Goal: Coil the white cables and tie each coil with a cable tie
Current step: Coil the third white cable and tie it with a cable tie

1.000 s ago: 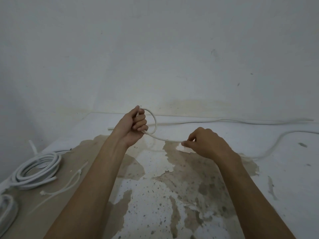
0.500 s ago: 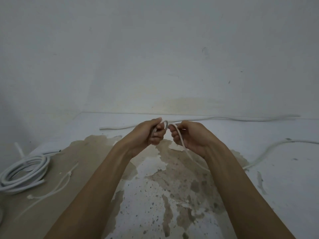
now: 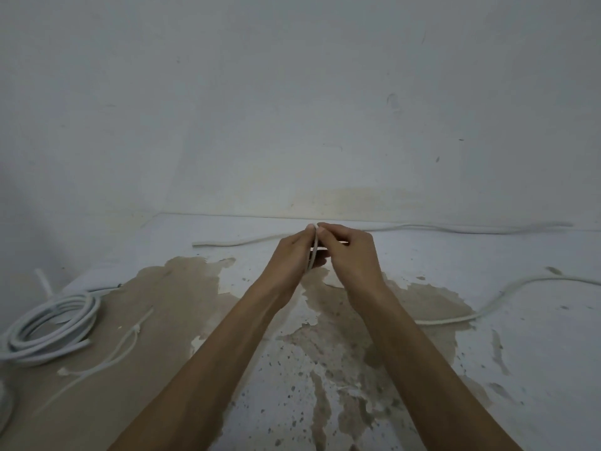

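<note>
My left hand (image 3: 289, 255) and my right hand (image 3: 349, 252) meet above the floor, both gripping a small loop of white cable (image 3: 313, 252) pressed between them. The rest of this cable (image 3: 487, 307) trails off along the floor to the right. A second loose white cable (image 3: 422, 227) lies along the foot of the wall. One finished white coil (image 3: 48, 327) rests on the floor at the left. Loose white cable ties (image 3: 120, 349) lie beside that coil.
A white wall (image 3: 292, 109) rises straight ahead. The floor (image 3: 325, 369) is white with brown patches where paint has peeled. Part of another white coil (image 3: 5, 411) shows at the left edge.
My hands have come together: a second ago they were apart with the cable stretched between them, and now they press one loop together. The view has tilted up a little.
</note>
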Demonstrator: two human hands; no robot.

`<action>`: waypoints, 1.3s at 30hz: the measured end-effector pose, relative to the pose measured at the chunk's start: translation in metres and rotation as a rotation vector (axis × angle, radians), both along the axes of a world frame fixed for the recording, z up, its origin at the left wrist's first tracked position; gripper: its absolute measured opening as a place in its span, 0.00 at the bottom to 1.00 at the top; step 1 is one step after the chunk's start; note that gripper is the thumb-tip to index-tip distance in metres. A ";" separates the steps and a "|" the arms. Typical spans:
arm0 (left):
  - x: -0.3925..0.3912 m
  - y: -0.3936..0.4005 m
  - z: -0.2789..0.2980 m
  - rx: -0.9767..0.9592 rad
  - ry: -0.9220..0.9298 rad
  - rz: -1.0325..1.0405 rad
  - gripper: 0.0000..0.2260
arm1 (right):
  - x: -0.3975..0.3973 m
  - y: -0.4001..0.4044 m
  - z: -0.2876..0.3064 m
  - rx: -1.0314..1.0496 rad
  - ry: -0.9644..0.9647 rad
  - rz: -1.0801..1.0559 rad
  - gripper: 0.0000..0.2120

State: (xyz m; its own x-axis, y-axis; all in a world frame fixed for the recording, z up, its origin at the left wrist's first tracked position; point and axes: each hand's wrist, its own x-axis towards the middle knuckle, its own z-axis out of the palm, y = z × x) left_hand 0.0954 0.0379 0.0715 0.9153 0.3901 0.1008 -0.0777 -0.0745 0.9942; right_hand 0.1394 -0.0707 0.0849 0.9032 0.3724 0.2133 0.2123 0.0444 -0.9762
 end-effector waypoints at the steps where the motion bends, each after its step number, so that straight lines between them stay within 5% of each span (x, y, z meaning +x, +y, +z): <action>1: 0.000 -0.002 0.001 -0.082 -0.016 0.006 0.20 | -0.003 0.004 -0.003 -0.020 -0.055 -0.037 0.10; 7: 0.005 -0.005 0.009 -0.681 -0.058 0.041 0.18 | -0.021 0.028 -0.021 -0.178 -0.201 -0.087 0.12; 11: 0.007 0.006 0.009 -0.762 -0.033 0.062 0.17 | -0.024 0.035 -0.027 -0.351 -0.390 -0.078 0.16; 14: 0.004 0.006 0.009 -0.632 0.008 0.040 0.18 | -0.023 0.029 -0.025 -0.423 -0.361 -0.058 0.17; 20: -0.010 0.012 0.017 0.285 0.057 0.245 0.26 | -0.011 0.009 -0.007 -0.194 -0.190 -0.015 0.22; 23: -0.009 0.016 0.013 0.663 -0.073 0.437 0.17 | -0.002 -0.002 0.000 -0.199 -0.163 0.097 0.21; 25: -0.010 0.021 0.014 0.768 -0.184 0.303 0.13 | 0.000 -0.006 0.002 -0.201 -0.150 0.188 0.21; 28: -0.013 0.018 0.021 0.760 -0.128 0.061 0.17 | 0.005 -0.011 0.008 -0.207 -0.178 0.261 0.21; 33: -0.013 0.021 0.029 0.647 -0.048 -0.029 0.22 | 0.006 -0.015 0.010 -0.201 -0.217 0.258 0.21; 39: -0.006 0.020 0.025 0.146 -0.078 0.168 0.20 | 0.009 -0.008 0.003 -0.350 -0.370 0.078 0.18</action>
